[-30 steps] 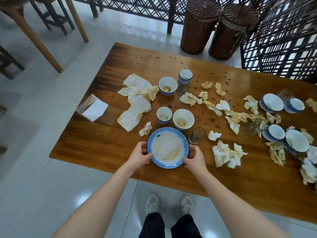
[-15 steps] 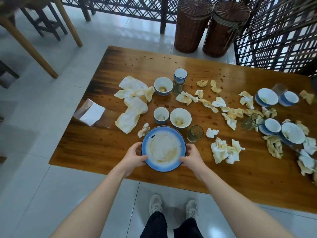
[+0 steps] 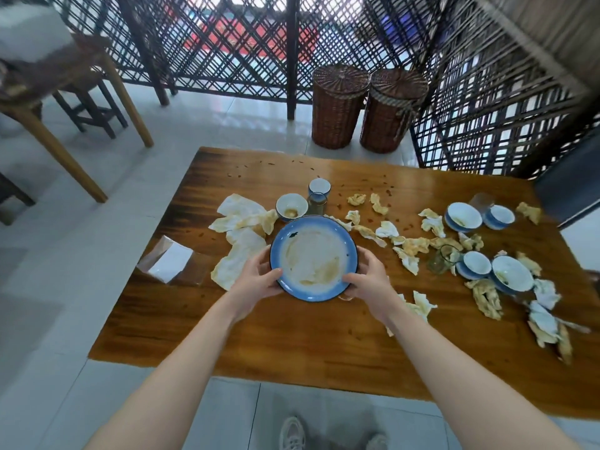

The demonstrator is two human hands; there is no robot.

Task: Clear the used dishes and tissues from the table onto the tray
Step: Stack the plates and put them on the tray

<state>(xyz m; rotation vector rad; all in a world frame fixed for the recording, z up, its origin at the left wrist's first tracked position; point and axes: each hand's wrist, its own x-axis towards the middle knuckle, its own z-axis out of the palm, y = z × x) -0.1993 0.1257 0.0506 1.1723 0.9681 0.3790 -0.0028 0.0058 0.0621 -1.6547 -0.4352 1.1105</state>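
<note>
Both hands are on the plate [image 3: 313, 254]: blue rim, white centre smeared brown. It is held roughly level and looks lifted off the table [image 3: 292, 345], over the middle and a bit toward the left edge. Left hand [image 3: 256, 282] grips the rim at lower left, thumb on top, fingers curled round the edge and under it. Right hand [image 3: 370, 280] mirrors this at lower right, thumb on the rim, fingers wrapped round the side. What the fingertips do under the plate, cannot tell. Flat tissues [image 3: 242, 241] lie just left of the plate, partly behind it. A dirty bowl [image 3: 291, 206] sits just past the plate's far side, with a cup [image 3: 319, 187] and a glass [image 3: 316, 203] beside it toward the far edge. Crumpled tissues [image 3: 386, 229] are strewn from the plate toward the right edge, more under the right wrist. Bowl cluster [image 3: 476, 265] near the right edge: four blue-and-white bowls, with a second glass [image 3: 443, 259] just left of them. A clear wrapper [image 3: 168, 263] with white paper overhangs the left edge. Two wicker baskets [image 3: 337, 107] stand on the floor beyond the far edge.
</note>
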